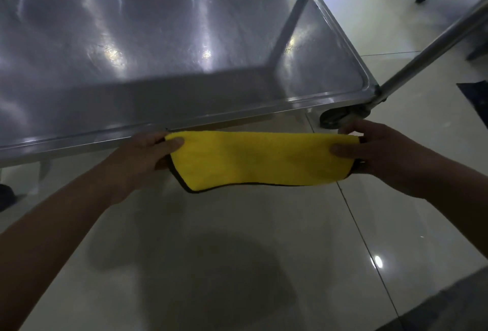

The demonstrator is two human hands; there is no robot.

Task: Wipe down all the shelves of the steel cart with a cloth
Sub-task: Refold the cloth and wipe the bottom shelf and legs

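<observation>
The person is holding a folded yellow microfibre cloth (260, 160) stretched between both hands, just in front of the near rim of the steel cart's bottom shelf (163, 47) and above the tiled floor (237, 251). The left hand (148, 153) is pinching one end, thumb on top and fingers curled beneath; the right hand (375, 148) is gripping the other end likewise. Pulling it taut is likely squaring up a flat pad before wiping this low shelf beside the caster wheel (340, 116).
</observation>
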